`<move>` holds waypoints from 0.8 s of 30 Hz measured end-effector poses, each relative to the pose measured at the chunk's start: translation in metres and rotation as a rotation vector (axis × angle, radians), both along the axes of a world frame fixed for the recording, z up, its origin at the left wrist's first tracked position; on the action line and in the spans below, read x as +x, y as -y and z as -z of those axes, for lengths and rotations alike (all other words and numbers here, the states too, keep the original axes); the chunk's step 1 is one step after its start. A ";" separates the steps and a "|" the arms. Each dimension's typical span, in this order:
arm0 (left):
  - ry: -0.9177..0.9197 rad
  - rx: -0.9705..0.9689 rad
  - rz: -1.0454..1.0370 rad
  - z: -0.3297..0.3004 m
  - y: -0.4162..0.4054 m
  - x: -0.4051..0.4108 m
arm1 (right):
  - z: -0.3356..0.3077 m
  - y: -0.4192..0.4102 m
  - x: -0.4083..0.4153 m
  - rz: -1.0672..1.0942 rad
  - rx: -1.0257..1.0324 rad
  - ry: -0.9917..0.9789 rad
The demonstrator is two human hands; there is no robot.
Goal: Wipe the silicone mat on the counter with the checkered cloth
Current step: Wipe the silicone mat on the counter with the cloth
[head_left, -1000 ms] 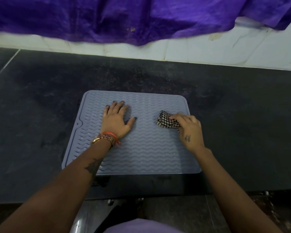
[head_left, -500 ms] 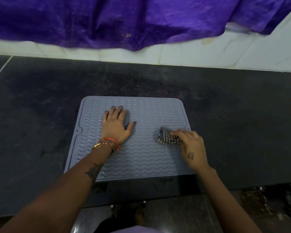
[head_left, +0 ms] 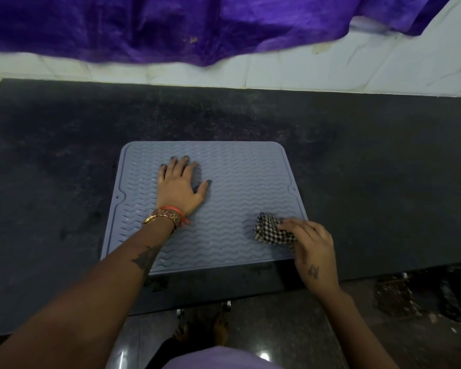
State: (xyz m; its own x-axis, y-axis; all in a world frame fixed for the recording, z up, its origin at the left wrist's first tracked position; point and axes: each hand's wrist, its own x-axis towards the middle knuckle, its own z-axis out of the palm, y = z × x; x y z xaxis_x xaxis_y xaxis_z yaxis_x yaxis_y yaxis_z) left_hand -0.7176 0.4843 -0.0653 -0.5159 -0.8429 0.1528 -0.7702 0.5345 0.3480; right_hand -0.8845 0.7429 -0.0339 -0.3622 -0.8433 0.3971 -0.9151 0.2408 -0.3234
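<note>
A dark speckled stone table (head_left: 383, 182) carries a grey-blue ribbed rectangular silicone mat (head_left: 237, 182). The left hand (head_left: 177, 186) lies flat on the mat, fingers spread, holding nothing. The right hand's (head_left: 310, 243) grip pinches the bunched black-and-white checkered cloth (head_left: 270, 231) at the mat's near right corner.

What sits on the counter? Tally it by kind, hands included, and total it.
Mat: 1
Cloth: 1
Hands: 2, left hand flat on the mat, right hand holding the cloth
Total: 4
</note>
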 end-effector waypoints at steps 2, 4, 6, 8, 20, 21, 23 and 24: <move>0.008 -0.001 0.002 0.001 0.000 0.001 | 0.004 -0.011 0.008 -0.003 0.001 -0.021; 0.014 0.008 0.006 0.000 0.000 0.001 | 0.003 -0.015 0.012 0.004 -0.009 -0.025; 0.014 0.007 0.008 -0.001 0.000 0.001 | -0.001 -0.013 0.015 -0.020 -0.031 -0.031; 0.012 0.007 0.009 -0.003 -0.002 0.002 | -0.001 -0.013 0.026 -0.084 -0.026 -0.048; -0.087 0.099 0.035 -0.022 -0.007 0.028 | 0.008 0.005 0.064 -0.233 -0.031 -0.069; -0.082 0.094 0.028 -0.021 -0.006 0.035 | 0.009 0.007 0.064 -0.225 -0.043 -0.065; -0.062 0.093 0.006 -0.018 -0.005 0.048 | 0.008 0.012 0.062 -0.213 -0.081 -0.055; -0.058 0.096 -0.006 -0.017 -0.005 0.053 | 0.008 0.016 0.061 -0.205 -0.096 -0.046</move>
